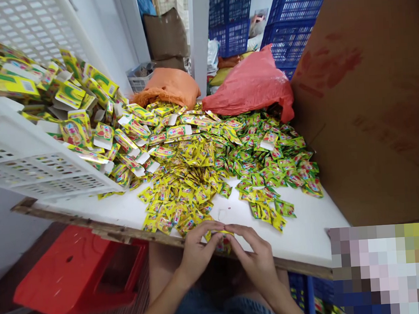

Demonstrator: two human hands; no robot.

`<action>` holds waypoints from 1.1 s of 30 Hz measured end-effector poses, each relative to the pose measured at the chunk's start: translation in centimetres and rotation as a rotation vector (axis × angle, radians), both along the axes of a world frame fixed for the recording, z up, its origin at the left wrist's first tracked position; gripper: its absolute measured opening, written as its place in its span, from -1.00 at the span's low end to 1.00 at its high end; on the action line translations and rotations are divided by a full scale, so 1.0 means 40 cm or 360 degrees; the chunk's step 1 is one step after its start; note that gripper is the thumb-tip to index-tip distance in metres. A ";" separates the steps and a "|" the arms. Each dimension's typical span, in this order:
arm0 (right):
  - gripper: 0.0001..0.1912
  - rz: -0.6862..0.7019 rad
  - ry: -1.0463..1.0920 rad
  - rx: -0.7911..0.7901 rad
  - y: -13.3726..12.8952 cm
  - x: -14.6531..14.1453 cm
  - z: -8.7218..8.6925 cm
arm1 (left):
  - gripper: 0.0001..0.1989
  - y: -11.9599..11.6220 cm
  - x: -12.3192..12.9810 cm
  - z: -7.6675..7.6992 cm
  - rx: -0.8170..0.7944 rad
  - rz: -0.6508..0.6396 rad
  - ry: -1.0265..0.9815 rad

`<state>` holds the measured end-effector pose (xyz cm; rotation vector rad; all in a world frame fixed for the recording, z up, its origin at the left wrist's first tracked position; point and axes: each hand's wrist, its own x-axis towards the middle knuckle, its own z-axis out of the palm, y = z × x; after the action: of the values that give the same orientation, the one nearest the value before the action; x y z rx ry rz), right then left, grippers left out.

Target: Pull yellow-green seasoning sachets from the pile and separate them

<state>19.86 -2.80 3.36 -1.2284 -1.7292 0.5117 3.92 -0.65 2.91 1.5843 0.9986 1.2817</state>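
Both hands meet at the front edge of the white table. My left hand and my right hand pinch a small yellow item between fingertips and thumbs; whether it is a box or a packet is hard to tell. Just beyond my left hand lies a heap of yellow packets. Green packets form a pile farther right, with a few yellow packets before it. Yellow-green boxes, several with open flaps, spill from the white crate on the left.
An orange sack and a red bag stand behind the piles. A large cardboard box walls the right side. The red stool is at lower left. Blue crates are stacked at the back. The lower right corner is pixelated.
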 end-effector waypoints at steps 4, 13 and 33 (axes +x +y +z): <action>-0.86 -0.0078 0.0003 -0.0090 0.004 -0.001 0.010 | -0.89 0.006 0.008 0.010 -0.0104 0.0021 -0.0034; -0.78 0.0109 0.0151 0.0065 -0.011 0.004 -0.039 | -0.79 0.004 -0.013 -0.019 0.0147 -0.0121 -0.0054; -0.77 0.0011 0.0221 0.0126 -0.028 -0.019 -0.062 | -0.66 -0.019 -0.040 -0.036 0.0326 -0.0180 0.0336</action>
<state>19.10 -3.93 0.89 -1.1053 -1.6216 0.5159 2.33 -1.40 1.47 1.9377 0.9122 1.1868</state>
